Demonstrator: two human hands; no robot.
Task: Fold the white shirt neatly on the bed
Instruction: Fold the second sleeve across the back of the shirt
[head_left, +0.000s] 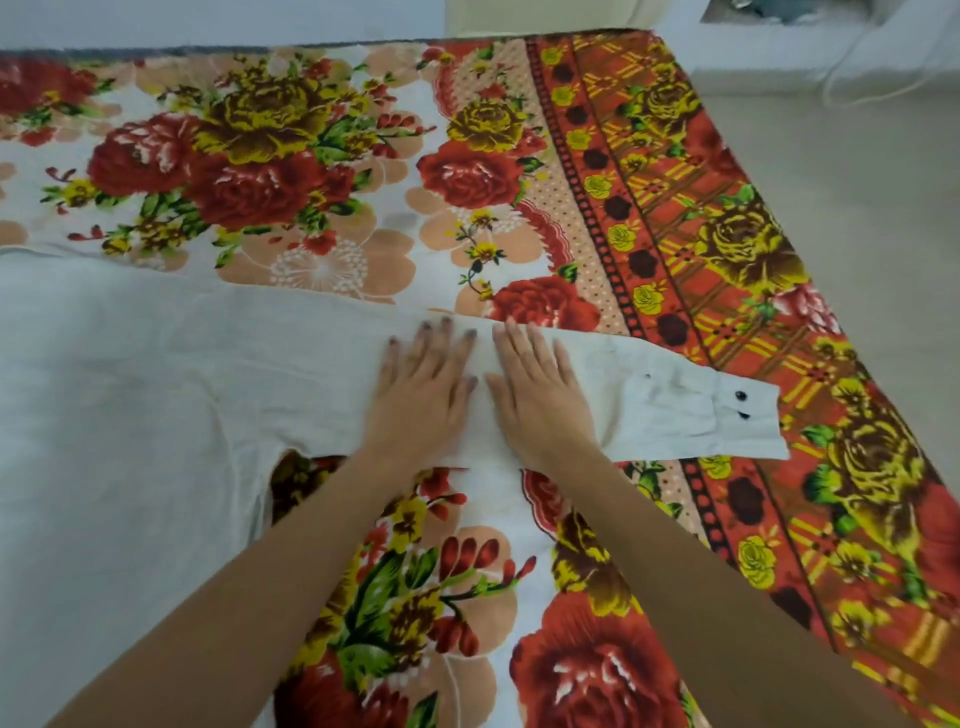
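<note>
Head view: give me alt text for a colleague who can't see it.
Both hands, left hand and right hand, press flat side by side on the outstretched sleeve of a white shirt spread on a floral bedsheet. The buttoned cuff points right.

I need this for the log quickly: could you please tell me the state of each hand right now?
Left hand: open, palm flat on the sleeve of the white shirt, holding nothing.
Right hand: open, flat on the same sleeve, holding nothing.
</note>
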